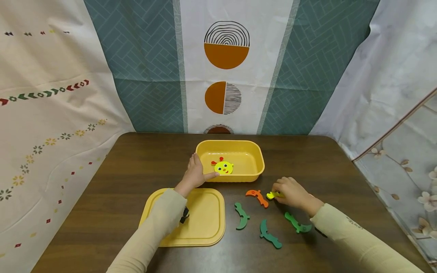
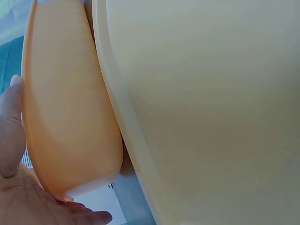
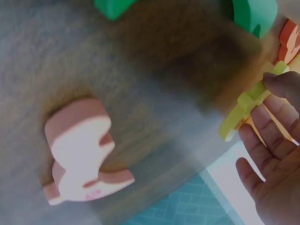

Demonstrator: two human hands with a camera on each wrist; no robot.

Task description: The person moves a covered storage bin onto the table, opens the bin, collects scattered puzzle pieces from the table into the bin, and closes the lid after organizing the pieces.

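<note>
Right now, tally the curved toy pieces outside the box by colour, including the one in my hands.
Green pieces: 3
Orange piece: 1
Yellow piece: 1
Pink piece: 1
Total in view: 6

Your right hand (image 3: 276,176) pinches a yellow piece (image 3: 240,110). On the table (image 3: 154,126), a pink piece (image 3: 82,152) lies well apart from it, an orange piece (image 3: 287,43) near

Left fingers (image 1: 195,163) outstretched, right fingers (image 3: 256,146) (curled) pinching
</note>
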